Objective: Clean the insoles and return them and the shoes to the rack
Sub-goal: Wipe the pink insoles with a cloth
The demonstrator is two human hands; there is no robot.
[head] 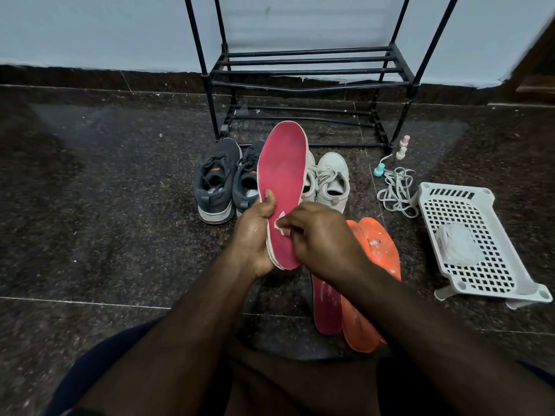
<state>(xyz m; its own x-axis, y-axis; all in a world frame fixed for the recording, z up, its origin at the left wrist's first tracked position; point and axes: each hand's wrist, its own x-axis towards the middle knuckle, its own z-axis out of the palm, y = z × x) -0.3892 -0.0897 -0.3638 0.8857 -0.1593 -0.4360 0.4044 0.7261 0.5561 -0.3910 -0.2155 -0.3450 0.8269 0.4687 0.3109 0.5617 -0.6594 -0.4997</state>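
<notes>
My left hand (255, 235) grips the heel end of a pink insole (283, 175) held upright, thumb on its face. My right hand (318, 235) pinches a small white wipe (280, 225) against the insole's lower part. On the floor below lie another pink insole (326, 307) and orange insoles (375, 244), speckled white. A grey pair of shoes (216, 181) and a white pair (332, 178) stand in front of the black shoe rack (309, 70).
A white perforated plastic basket (468, 241) lies at the right with a packet of wipes (458, 243) on it. Loose white laces (396, 190) and small pastel bottles (402, 148) sit near the rack's right leg. Dark granite floor all around.
</notes>
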